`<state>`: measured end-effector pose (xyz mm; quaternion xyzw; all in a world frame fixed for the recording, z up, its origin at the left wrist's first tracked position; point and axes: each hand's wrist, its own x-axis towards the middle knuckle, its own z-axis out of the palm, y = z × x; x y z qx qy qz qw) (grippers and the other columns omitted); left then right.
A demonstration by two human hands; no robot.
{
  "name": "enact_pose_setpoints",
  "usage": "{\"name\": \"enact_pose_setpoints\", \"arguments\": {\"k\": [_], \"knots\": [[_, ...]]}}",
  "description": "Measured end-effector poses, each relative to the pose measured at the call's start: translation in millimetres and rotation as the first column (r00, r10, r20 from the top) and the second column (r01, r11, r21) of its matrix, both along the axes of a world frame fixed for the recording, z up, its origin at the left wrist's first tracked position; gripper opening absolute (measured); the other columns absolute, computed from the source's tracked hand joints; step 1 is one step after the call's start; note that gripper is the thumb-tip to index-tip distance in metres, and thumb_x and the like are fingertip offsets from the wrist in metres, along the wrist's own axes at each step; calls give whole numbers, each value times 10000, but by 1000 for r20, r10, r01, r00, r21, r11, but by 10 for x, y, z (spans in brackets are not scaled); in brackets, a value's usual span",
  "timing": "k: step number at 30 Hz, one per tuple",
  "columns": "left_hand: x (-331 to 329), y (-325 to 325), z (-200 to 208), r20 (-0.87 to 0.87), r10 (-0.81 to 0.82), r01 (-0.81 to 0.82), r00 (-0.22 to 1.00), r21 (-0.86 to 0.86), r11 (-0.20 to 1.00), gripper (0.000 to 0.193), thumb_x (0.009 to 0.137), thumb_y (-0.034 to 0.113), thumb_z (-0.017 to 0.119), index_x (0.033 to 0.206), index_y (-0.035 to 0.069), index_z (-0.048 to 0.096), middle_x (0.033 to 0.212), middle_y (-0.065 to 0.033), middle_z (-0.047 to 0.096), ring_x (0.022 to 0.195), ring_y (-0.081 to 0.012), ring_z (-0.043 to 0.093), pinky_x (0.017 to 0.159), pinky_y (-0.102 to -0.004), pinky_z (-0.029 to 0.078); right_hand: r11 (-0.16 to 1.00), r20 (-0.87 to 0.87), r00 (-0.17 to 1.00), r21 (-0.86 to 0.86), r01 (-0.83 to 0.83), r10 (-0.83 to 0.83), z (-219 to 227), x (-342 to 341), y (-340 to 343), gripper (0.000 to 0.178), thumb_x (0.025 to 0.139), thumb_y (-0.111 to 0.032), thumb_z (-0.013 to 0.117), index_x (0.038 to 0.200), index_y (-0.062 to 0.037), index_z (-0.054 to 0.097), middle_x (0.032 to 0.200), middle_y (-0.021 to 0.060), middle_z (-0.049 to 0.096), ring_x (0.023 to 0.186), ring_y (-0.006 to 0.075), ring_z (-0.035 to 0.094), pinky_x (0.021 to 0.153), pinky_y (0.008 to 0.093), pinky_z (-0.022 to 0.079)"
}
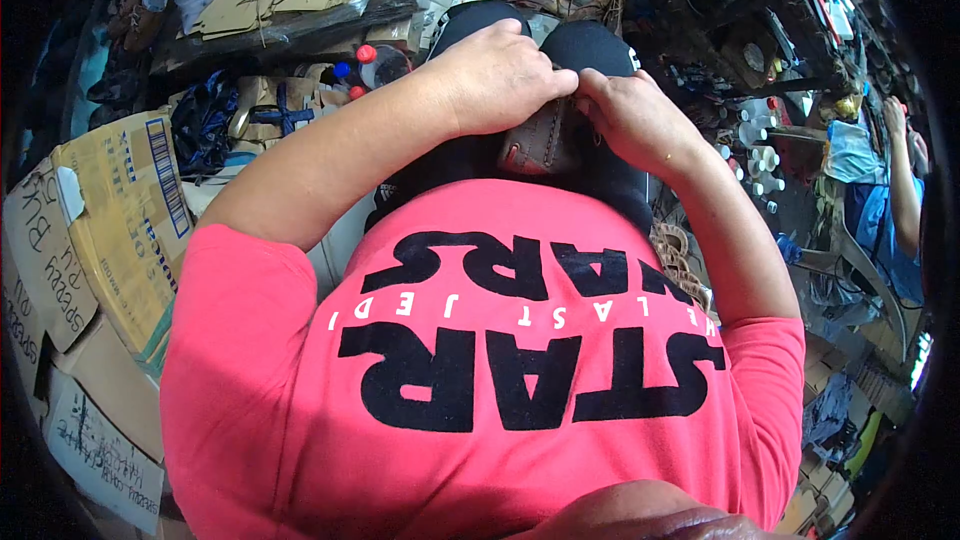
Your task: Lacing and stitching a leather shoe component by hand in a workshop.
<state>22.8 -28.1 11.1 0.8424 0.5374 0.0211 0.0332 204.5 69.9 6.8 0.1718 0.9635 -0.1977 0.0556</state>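
The brown leather piece with a stitched seam [540, 138] sits in the person's lap between the black-clad thighs, its upper part hidden beneath the hands. The left hand [497, 80] is curled inward over it, fingers folded and thumb reaching toward the other hand. The right hand [635, 118] has thumb and forefinger drawn together right beside that thumb tip; its other fingers curl down along the leather's right side. Both grips look closed, but whether they clamp the leather or something finer between the fingertips cannot be told. Farther out, plastic bottles with red and blue caps [381, 66] stand left of the knees, beyond the left forearm, near a yellow-brown cardboard box [120, 230].
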Motion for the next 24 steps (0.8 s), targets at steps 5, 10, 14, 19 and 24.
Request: {"name": "enact_pose_setpoints", "arguments": {"k": [5,10,14,19,24], "knots": [[-244,-135,-66,93,-51,52,994,-4,999,198,807,88,504,982,137,583,781,-42,628,819,-231,616,759,-371,423,997,-27,997,46,-68,69,-37,121,70,112,821,-97,516,930,-96,538,769,137,652,817,342,637,835,460,410],[-1178,-704,-42,143,348,-332,927,-123,935,220,757,-12,572,958,74,589,773,-52,611,761,-234,596,767,-339,424,976,-20,977,-67,208,-210,-179,791,332,26,831,-79,576,856,-82,572,745,106,642,697,304,597,700,346,431],[-1234,-798,82,755,572,-377,320,-453,808,58,921,95,573,929,49,607,775,41,551,758,-75,512,726,-219,400,551,-128,732,-746,374,-670,-204,992,490,127,863,-141,659,819,-26,626,730,-19,574,645,66,487,593,216,374],[-560,-331,369,913,168,-144,-370,-236,961,103,935,172,580,947,74,610,771,1,575,711,-120,544,684,-244,413,112,-237,445,-951,-289,-864,-262,364,313,183,930,-213,597,894,-33,600,824,57,622,758,141,590,733,302,467],[-648,-242,319,902,336,276,-271,-262,925,276,953,316,533,830,70,568,723,-61,570,680,-185,584,660,-362,467,120,-237,671,-969,-216,-703,-14,324,267,257,971,-294,526,885,-54,558,789,18,574,788,130,565,717,298,445]]}}
